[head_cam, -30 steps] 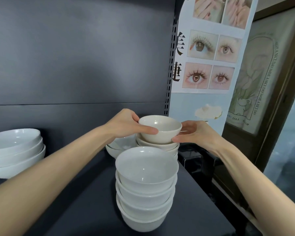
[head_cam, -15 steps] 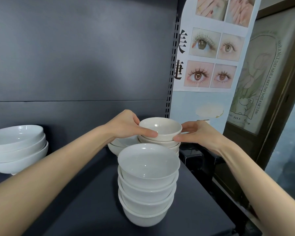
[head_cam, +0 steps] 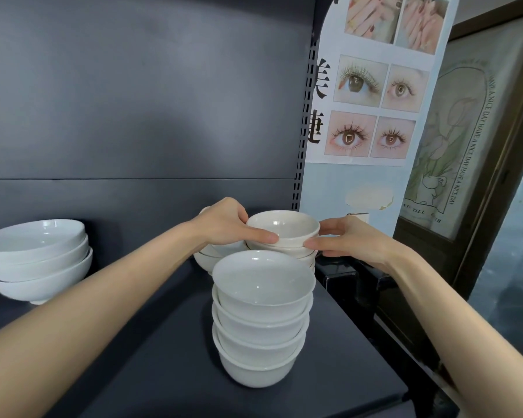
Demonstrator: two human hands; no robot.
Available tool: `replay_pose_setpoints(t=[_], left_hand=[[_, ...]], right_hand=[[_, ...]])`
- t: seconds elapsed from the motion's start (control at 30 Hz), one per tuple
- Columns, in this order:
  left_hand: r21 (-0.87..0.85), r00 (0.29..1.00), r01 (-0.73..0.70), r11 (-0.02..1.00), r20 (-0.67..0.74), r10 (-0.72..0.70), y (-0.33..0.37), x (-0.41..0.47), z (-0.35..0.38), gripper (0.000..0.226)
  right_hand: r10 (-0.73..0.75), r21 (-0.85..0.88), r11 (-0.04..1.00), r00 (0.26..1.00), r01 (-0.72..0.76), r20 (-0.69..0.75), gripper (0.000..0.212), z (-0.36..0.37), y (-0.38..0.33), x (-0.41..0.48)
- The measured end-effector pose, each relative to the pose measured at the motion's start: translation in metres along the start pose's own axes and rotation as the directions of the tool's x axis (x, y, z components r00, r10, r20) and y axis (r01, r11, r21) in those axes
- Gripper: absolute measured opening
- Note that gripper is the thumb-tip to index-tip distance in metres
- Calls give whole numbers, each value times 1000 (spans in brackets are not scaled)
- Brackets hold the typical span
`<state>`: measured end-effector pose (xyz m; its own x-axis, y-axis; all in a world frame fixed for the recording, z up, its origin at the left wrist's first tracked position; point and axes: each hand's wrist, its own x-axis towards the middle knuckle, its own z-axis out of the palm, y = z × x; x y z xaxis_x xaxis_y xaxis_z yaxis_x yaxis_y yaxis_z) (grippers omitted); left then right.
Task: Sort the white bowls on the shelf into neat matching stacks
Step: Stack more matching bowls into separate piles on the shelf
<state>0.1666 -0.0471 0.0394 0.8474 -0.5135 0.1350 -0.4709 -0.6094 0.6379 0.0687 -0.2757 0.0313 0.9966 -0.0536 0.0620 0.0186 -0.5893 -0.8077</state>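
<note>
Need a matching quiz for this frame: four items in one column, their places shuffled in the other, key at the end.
Items
1. small cream bowl
2. stack of deep bowls
3. stack of wide bowls
4. eye poster

Places
A. far left of the shelf
B. behind, to the right of the shelf
C. front of the shelf, nearest the camera
D. gripped by the left hand and right hand, at the top of the rear stack

Pairs: 1-D, 2-C, 3-A, 4-B
</note>
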Motion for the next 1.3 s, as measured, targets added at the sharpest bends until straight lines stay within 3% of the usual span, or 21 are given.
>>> replay_pose_setpoints(t=[0.23,0.33,0.53,0.73,0.8,0.9,0.97,1.07,1.3], left_hand=[[-133,999,-11,991,-50,4,10,-17,-3,56],[-142,995,-27,989,-101,13,13,-28,-9,65],[-155,987,-96,983,-140,75,12,-60,-22,49],[-373,978,-182,910,-167,127,-16,-109,-15,37],[-436,987,-153,887,-104,120,-29,-125,-3,49],[-532,995,-76,844,17,101,-47,-141,14,92],[-576,989,-49,816,84,118,-54,-148,26,89],[-561,977,-54,826,142,161,-55,-153,41,91],[-615,978,-128,778,53,202,-53,-154,53,70]], right_hand=[[-15,-20,1000,998,14,-56,70,1,0,-6],[-10,-33,999,991,6,-133,79,4,-6,-15],[-85,-74,995,957,66,-278,63,16,-27,-49],[-93,-24,996,919,90,-382,54,45,-36,-87],[-75,41,994,912,100,-403,56,60,-35,-101],[-29,169,980,921,102,-387,80,81,-33,-120],[14,218,974,941,65,-339,88,91,-32,-128],[57,219,976,963,2,-262,79,103,-31,-133],[47,334,942,972,33,-229,65,119,-33,-130]])
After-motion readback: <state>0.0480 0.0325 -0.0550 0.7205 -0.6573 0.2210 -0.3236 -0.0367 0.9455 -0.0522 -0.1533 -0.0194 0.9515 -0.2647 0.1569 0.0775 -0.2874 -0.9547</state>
